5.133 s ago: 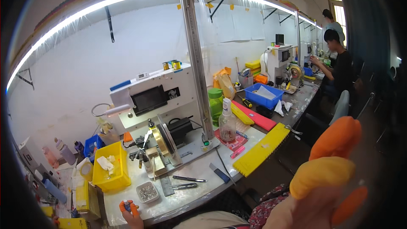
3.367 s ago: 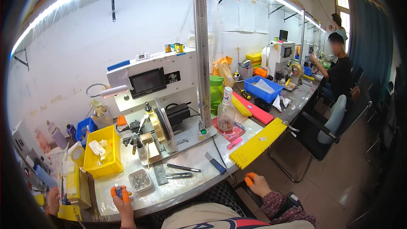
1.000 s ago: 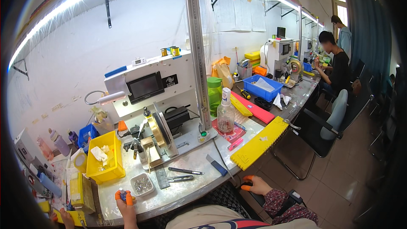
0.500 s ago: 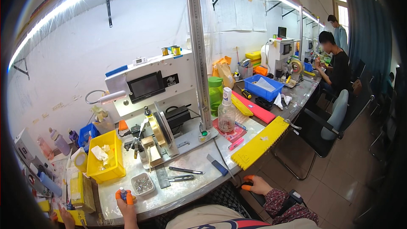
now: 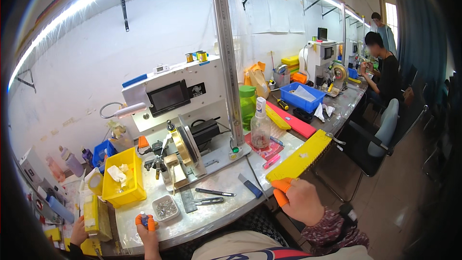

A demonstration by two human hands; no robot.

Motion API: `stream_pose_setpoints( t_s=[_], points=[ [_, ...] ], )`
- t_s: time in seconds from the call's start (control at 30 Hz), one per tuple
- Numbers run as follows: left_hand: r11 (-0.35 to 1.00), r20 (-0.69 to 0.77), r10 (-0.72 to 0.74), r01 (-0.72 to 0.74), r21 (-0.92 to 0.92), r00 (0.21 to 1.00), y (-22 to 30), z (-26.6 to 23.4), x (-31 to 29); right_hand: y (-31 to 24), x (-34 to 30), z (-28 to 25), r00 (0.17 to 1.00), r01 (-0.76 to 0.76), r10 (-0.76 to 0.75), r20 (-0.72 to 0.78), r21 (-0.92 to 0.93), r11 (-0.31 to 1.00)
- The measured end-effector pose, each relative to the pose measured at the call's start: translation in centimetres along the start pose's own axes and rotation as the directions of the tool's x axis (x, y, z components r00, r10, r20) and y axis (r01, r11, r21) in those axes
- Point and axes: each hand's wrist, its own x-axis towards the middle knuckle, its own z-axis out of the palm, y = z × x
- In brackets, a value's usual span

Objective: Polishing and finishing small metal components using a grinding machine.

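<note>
My left hand [image 5: 150, 240], with orange finger cots, is closed around a small blue and clear object [image 5: 144, 218] at the bench's front edge, beside a white dish of small metal pieces [image 5: 165, 208]. My right hand [image 5: 304, 201], also in orange finger cots, has its fingers curled together at the near end of a long yellow board [image 5: 301, 158] with toothed edges. Whether it grips the board or something small cannot be made out. Between the hands lie a blue-handled blade [image 5: 250, 186], a black cutter knife [image 5: 215, 192], another knife [image 5: 209, 201] and a steel ruler [image 5: 187, 199].
A white machine with a gold wheel [image 5: 182, 145] stands behind the tools. To its left is a yellow bin [image 5: 139, 183]; to its right, a clear spray bottle [image 5: 260, 130]. Another person's hand [image 5: 79, 231] is at far left. A chair [image 5: 370, 139] stands at right, near a seated person.
My right hand has risen from below the bench edge to the near end of the yellow board, its fingers drawing together. My left hand stays nearly in place. The view shifted slightly.
</note>
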Motion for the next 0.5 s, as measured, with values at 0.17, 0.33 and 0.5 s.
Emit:
stream_pose_setpoints(
  t_s=[0.17,0.33,0.5],
  points=[
    [1.0,-0.016,0.005,-0.004,0.014,1.0,0.6,-0.4,-0.5,-6.6,4.2,-7.8,0.935,0.344,-0.353,-0.002,-0.226,0.911],
    [1.0,0.072,-0.001,0.0,0.004,0.997,0.9,1.3,0.2,-12.2,5.7,-12.9,0.934,0.319,-0.35,-0.072,-0.278,0.906],
    [1.0,0.03,-0.003,0.004,-0.019,1.0,-0.6,-0.5,-0.1,-12.7,7.1,-13.4,0.764,0.644,-0.515,0.388,-0.512,0.568]
  ],
)
